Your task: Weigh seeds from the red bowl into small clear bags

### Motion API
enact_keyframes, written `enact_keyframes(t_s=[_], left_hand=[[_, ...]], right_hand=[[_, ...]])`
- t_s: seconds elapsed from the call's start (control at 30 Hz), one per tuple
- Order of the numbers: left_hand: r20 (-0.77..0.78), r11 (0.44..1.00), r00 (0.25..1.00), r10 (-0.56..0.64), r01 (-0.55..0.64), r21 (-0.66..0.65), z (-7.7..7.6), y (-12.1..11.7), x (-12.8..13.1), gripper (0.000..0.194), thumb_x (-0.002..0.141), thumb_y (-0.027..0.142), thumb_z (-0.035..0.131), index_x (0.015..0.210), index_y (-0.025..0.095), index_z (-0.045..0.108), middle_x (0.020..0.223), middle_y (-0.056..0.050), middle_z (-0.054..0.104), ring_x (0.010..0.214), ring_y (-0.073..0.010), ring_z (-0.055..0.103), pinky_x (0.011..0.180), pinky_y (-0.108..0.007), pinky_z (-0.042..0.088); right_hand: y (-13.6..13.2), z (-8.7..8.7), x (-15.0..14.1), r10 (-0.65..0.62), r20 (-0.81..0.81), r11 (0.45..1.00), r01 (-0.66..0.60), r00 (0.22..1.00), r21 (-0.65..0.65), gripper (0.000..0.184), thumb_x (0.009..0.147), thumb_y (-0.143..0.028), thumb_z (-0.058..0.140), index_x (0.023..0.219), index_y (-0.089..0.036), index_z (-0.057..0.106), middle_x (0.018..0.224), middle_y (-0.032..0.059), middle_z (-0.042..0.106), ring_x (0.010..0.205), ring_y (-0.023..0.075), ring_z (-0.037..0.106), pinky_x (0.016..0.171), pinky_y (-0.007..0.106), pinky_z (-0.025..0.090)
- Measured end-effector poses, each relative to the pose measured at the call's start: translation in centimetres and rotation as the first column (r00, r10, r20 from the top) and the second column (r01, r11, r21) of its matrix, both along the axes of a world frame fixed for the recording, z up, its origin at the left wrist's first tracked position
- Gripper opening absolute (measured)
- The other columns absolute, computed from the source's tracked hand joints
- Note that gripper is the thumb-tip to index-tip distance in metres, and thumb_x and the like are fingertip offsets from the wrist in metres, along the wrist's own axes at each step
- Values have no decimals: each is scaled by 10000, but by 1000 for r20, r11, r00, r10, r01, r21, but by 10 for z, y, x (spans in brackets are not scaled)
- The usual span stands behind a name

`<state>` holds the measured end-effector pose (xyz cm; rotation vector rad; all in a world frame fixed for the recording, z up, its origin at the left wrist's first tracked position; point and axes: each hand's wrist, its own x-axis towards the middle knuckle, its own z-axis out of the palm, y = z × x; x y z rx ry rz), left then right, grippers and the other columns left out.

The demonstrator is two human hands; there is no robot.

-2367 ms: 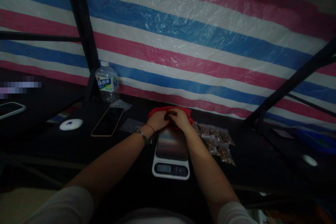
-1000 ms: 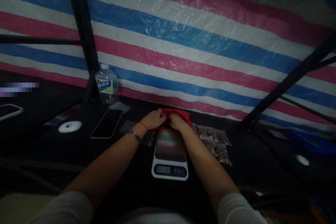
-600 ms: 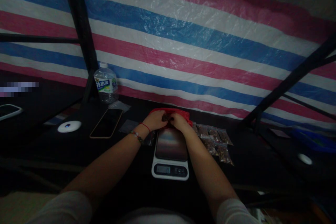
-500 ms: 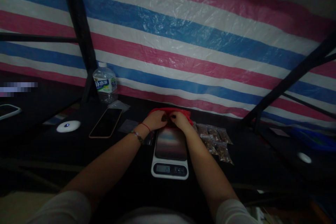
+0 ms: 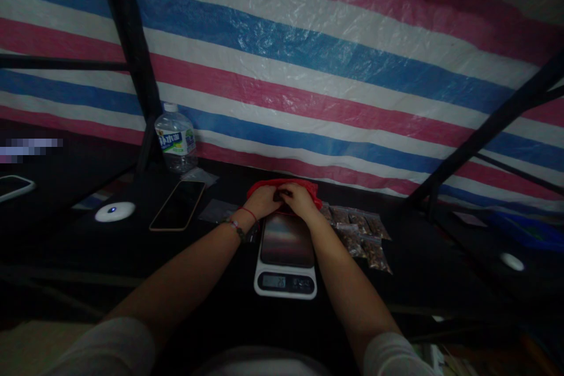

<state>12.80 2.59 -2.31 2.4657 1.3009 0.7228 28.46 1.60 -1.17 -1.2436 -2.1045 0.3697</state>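
Both hands meet at the mouth of a red plastic bag [image 5: 308, 189] that lies just behind a white digital kitchen scale [image 5: 286, 255]. My left hand [image 5: 263, 201] is curled, fingers pinched at the bag's opening. My right hand [image 5: 298, 200] is curled too, fingertips touching the left ones over something small and dark that I cannot make out. The scale's platform is bare and its display is lit. Several small clear bags filled with brown pieces [image 5: 359, 230] lie to the right of the scale.
A phone [image 5: 178, 205] lies face up left of the scale, with a round white device [image 5: 115, 211] and a water bottle [image 5: 175, 140] beyond it. Empty clear bags [image 5: 218, 210] lie near the phone. A striped tarp [image 5: 335, 64] and black poles [image 5: 132, 59] bound the table.
Both hands stayed at the red bag's mouth with only small finger movements; a second ago the left hand was spread further left, and it has since closed in against the right.
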Motion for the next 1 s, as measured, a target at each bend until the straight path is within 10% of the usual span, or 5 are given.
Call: enact_keyframes(t_s=[1.0], left_hand=[[116, 998, 992, 55, -57, 14, -5, 2, -2, 236, 755, 256, 558, 966, 176, 625, 961, -74, 681, 896, -211, 637, 796, -295, 489]], right_hand=[[-1, -1, 8, -105, 18, 994, 105, 994, 19, 199, 804, -140, 557, 936, -180, 700, 946, 54, 707, 872, 175, 640, 833, 291, 486]])
